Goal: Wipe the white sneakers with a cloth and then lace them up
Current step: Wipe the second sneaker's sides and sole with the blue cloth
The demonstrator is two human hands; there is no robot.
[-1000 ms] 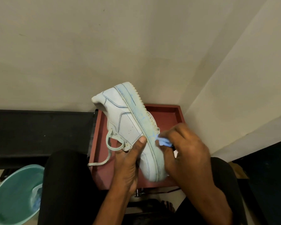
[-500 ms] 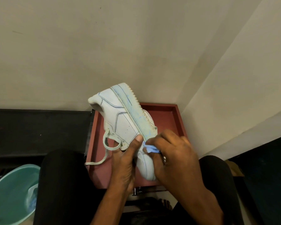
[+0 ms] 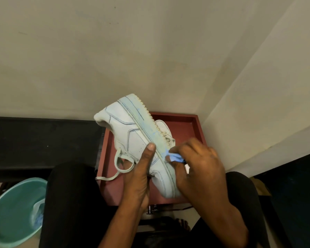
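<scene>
Beyond the left hand (image 3: pixel 138 176) and the right hand (image 3: pixel 197 169) rises a pale wall (image 3: pixel 115 59), and a black desk (image 3: pixel 34 140) runs along its foot, out to the left of the left hand. Under both hands sits a red tray (image 3: pixel 186 116), its far rim past the right hand's knuckles. Low and well to the left of the left hand stands a teal basin (image 3: pixel 11 208) with something blue inside it. Between the two hands, above the tray, is the white sneaker (image 3: pixel 132 136), tipped on its side with the heel away and the sole turned to the right. The left hand grips it from below, thumb laid straight on the side panel just beside the sole edge; its other fingers are hidden. A second sneaker (image 3: pixel 164 127) lies in the tray just beyond the right hand's fingers, mostly hidden. A loose lace (image 3: pixel 120 169) loops down left of the left thumb. The right hand's curled fingers pinch a small blue cloth (image 3: pixel 175 158) against the blue-smeared sole edge.
</scene>
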